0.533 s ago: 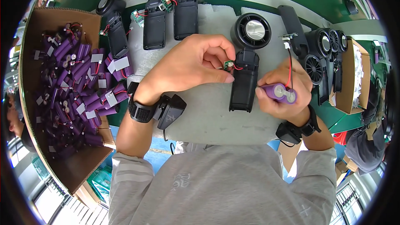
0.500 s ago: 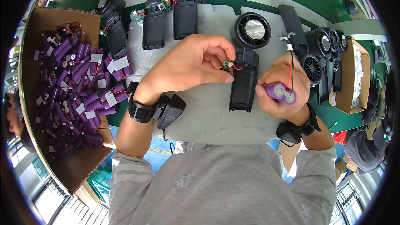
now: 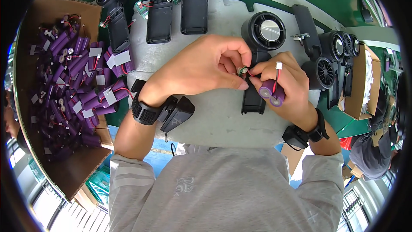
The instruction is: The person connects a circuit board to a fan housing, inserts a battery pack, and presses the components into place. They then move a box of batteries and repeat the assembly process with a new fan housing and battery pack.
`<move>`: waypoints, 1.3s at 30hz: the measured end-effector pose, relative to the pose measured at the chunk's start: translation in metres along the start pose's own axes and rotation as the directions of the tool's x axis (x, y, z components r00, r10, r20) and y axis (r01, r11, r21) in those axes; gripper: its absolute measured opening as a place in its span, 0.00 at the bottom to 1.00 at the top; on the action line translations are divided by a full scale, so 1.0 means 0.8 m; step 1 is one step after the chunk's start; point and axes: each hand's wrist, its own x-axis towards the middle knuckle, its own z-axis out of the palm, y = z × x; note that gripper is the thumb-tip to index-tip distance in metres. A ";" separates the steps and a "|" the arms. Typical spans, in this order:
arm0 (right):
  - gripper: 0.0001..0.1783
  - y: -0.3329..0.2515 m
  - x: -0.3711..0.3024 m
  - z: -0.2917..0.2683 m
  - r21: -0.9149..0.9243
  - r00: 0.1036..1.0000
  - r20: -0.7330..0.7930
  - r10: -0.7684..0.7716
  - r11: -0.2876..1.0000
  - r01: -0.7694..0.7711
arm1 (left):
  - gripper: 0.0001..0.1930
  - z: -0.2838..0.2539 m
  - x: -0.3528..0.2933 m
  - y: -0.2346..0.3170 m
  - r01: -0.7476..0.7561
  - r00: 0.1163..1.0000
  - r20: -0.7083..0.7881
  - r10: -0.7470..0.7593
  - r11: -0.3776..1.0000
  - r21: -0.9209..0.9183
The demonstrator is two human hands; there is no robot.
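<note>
The left hand [image 3: 206, 66] pinches a tiny green board [image 3: 242, 71] with its fingertips. The right hand [image 3: 285, 84] is closed around a purple battery pack [image 3: 271, 93] and touches the board too. The two hands meet over a black fan [image 3: 259, 60]. A box of purple batteries [image 3: 64, 86] sits far left of the left hand.

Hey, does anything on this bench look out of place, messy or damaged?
Nothing looks damaged. The purple batteries lie in a loose heap in the cardboard box, a few spilling over its right edge toward the grey mat. The fan shells lie open with wires showing.
</note>
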 end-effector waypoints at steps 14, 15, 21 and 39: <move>0.14 -0.007 0.005 -0.001 -0.090 0.999 0.047 0.004 0.996 0.001 | 0.17 -0.002 -0.003 0.012 -0.068 0.998 0.026 0.064 0.970 0.234; 0.14 -0.008 0.005 -0.001 -0.097 0.999 0.051 0.010 0.995 -0.005 | 0.16 -0.002 -0.004 0.012 -0.134 0.991 0.033 0.131 0.929 0.346; 0.14 -0.009 0.005 -0.002 -0.116 0.997 0.073 0.025 0.993 -0.016 | 0.13 0.000 -0.002 -0.002 -0.357 0.896 -0.018 0.443 0.744 0.565; 0.14 -0.003 -0.001 -0.003 -0.042 0.997 0.063 0.034 0.999 -0.031 | 0.15 0.025 0.008 -0.004 -0.392 0.871 -0.097 0.482 0.799 0.456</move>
